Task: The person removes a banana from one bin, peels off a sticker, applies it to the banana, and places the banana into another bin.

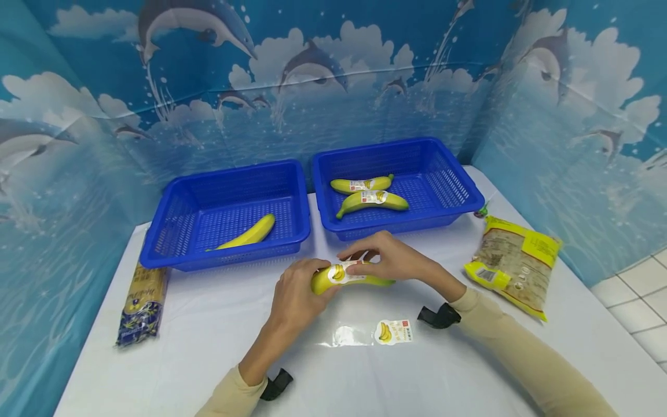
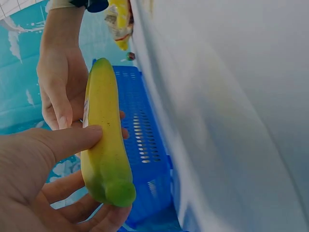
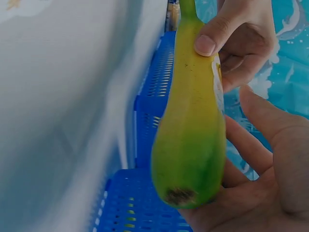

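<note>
Above cloth [image 1: 213,324], the left hand [image 1: 297,292] grips a banana [image 1: 321,282] whose label [image 1: 339,273] the spread right hand [image 1: 394,256] partly hides.

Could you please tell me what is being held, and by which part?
A banana, gripped toward its stem end by the left hand. The right hand is at its label; whether it grips too, I cannot tell.

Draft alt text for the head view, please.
A person's bare left hand grips a curved yellow-green banana over a white-covered table while the right hand touches its white label. Behind stand two blue perforated plastic baskets, the left holding one yellow banana, the right two labelled bananas.
</note>
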`<action>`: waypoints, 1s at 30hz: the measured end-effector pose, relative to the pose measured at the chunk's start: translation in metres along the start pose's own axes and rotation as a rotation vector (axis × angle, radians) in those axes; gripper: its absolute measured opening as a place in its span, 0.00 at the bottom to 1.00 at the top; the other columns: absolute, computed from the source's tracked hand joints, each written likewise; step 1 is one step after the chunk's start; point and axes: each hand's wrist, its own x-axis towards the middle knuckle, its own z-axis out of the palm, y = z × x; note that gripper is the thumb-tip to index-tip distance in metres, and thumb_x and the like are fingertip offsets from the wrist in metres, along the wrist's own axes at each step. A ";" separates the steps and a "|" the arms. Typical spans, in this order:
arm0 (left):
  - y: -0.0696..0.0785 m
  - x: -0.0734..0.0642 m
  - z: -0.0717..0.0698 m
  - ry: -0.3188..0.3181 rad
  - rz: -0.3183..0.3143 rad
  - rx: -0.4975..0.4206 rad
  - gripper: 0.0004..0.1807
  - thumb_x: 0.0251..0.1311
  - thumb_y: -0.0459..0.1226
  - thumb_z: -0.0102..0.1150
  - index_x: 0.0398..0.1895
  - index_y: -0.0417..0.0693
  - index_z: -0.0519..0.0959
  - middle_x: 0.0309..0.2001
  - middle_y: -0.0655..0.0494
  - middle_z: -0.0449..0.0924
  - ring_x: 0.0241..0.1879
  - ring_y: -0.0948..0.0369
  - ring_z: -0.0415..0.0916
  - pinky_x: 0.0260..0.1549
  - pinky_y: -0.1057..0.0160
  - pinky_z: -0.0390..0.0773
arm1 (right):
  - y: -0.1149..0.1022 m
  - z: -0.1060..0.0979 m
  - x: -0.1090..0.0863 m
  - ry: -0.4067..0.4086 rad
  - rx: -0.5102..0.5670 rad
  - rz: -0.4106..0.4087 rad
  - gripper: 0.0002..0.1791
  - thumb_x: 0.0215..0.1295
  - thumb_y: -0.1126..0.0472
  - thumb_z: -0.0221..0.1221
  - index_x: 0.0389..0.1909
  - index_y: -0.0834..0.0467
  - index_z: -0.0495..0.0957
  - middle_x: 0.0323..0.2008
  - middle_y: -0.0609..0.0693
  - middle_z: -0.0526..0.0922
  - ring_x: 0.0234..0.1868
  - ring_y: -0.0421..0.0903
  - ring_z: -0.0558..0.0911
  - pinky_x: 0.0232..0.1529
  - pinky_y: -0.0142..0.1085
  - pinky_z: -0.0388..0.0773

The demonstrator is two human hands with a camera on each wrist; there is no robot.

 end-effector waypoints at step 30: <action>0.015 0.033 -0.008 0.082 -0.460 -0.951 0.18 0.80 0.38 0.60 0.64 0.36 0.81 0.63 0.46 0.84 0.66 0.50 0.81 0.62 0.58 0.84 | -0.011 -0.119 -0.013 0.000 0.137 0.180 0.15 0.77 0.67 0.64 0.60 0.66 0.86 0.51 0.56 0.92 0.43 0.49 0.90 0.43 0.38 0.89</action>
